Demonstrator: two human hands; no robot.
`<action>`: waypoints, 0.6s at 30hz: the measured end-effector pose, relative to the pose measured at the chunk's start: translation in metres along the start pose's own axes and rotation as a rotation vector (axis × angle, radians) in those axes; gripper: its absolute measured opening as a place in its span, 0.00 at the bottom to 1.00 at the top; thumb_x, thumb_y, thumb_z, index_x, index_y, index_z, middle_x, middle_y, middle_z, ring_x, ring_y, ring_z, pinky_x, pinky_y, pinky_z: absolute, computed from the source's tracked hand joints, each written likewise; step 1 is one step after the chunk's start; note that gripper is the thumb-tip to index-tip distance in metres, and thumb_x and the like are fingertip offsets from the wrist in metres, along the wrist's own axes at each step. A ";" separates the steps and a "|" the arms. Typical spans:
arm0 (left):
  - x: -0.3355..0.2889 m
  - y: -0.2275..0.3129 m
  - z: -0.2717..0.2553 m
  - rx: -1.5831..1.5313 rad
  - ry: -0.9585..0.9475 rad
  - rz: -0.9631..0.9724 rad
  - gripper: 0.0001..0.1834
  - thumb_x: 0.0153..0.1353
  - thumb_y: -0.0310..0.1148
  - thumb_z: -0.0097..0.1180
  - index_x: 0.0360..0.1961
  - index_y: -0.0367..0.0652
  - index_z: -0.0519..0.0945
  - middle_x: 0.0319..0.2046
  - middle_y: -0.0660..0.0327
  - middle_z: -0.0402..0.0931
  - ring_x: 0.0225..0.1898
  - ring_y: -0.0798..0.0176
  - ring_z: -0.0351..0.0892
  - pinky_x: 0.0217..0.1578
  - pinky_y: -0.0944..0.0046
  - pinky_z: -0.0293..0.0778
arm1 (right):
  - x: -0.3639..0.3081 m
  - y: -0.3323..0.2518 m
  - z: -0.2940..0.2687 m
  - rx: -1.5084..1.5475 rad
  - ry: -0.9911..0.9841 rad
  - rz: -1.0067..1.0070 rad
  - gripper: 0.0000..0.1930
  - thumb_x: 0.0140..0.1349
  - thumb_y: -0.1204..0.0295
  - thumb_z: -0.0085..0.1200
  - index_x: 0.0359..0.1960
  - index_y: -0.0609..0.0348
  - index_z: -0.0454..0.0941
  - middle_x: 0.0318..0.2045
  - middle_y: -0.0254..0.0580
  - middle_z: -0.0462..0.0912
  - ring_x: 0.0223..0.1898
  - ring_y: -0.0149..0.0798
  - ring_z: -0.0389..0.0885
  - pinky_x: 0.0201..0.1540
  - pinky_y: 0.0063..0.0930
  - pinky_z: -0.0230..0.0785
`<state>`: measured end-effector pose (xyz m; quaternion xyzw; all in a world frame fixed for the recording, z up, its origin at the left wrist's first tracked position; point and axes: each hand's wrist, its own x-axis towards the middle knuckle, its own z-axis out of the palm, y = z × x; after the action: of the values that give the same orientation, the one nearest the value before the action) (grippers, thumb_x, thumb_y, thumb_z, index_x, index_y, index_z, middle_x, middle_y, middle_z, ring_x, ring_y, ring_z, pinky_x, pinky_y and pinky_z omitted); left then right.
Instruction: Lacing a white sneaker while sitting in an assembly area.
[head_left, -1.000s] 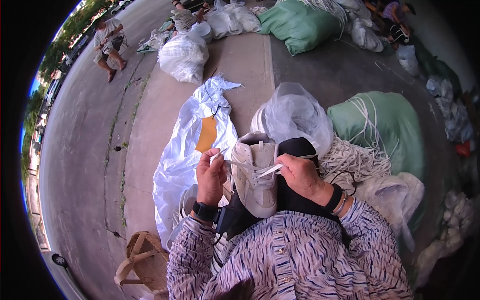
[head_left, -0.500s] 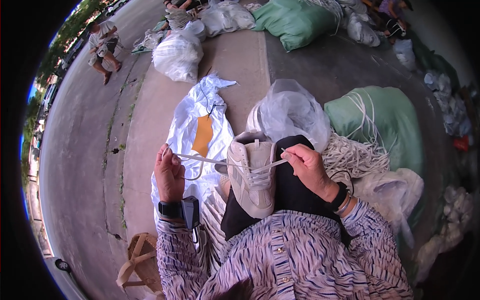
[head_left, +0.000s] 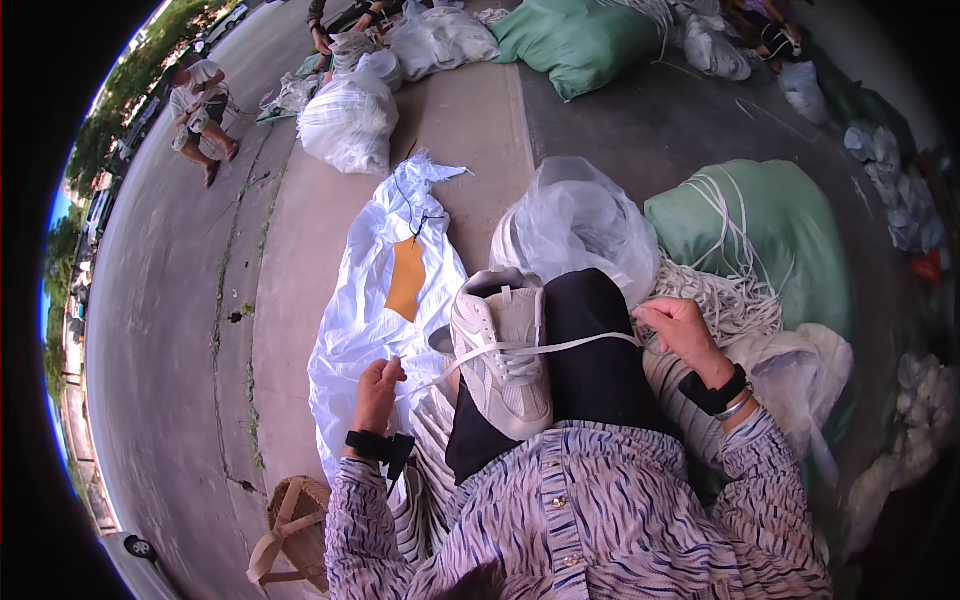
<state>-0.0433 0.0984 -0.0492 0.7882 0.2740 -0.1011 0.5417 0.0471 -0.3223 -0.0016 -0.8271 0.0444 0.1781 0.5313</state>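
A pale grey-beige sneaker [head_left: 501, 375] lies on my lap in black trousers, its toe toward me and its heel opening away. A flat white shoelace [head_left: 580, 346] runs through its upper eyelets and stretches out to both sides. Off to the right, my right hand [head_left: 688, 336] pinches one lace end between thumb and fingertips. To the left of the shoe and lower, my left hand [head_left: 377, 394] is closed, with the other lace end running to it; its exact hold on the lace is partly hidden.
A shiny white sack [head_left: 345, 350] with an orange-yellow patch [head_left: 405, 280] lies at left. Beyond my knees stands a clear plastic bag [head_left: 585, 225]. To the right are a heap of white laces [head_left: 705, 300] and a green sack [head_left: 770, 240]. A woven basket [head_left: 300, 525] sits lower left. Other people work farther off.
My right hand has moved outward to the right, drawing the lace across my thigh. The left hand has come down and nearer to me, and the lace loop beside it no longer shows.
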 end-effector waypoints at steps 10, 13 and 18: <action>-0.022 0.065 0.079 -0.025 -0.011 0.566 0.14 0.67 0.36 0.43 0.28 0.37 0.70 0.22 0.68 0.67 0.25 0.73 0.63 0.28 0.71 0.64 | 0.005 -0.051 0.068 -0.070 -0.130 -0.456 0.04 0.60 0.78 0.44 0.36 0.63 0.69 0.20 0.40 0.77 0.21 0.30 0.77 0.24 0.23 0.70; -0.032 0.065 0.086 0.001 -0.061 0.414 0.11 0.66 0.34 0.44 0.31 0.38 0.72 0.23 0.62 0.73 0.27 0.69 0.70 0.32 0.69 0.68 | 0.006 -0.050 0.078 -0.350 -0.273 -0.360 0.05 0.58 0.74 0.50 0.28 0.62 0.72 0.18 0.44 0.78 0.23 0.38 0.80 0.26 0.29 0.70; -0.043 0.060 0.076 0.147 -0.350 0.439 0.14 0.65 0.38 0.49 0.28 0.37 0.75 0.21 0.64 0.72 0.25 0.70 0.69 0.28 0.69 0.67 | 0.008 -0.040 0.085 -0.556 -0.184 -0.575 0.07 0.53 0.70 0.53 0.24 0.61 0.75 0.21 0.50 0.78 0.27 0.51 0.79 0.30 0.40 0.70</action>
<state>-0.0363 -0.0002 -0.0113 0.8362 -0.0089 -0.1355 0.5313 0.0440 -0.2282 -0.0013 -0.8984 -0.2861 0.1006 0.3176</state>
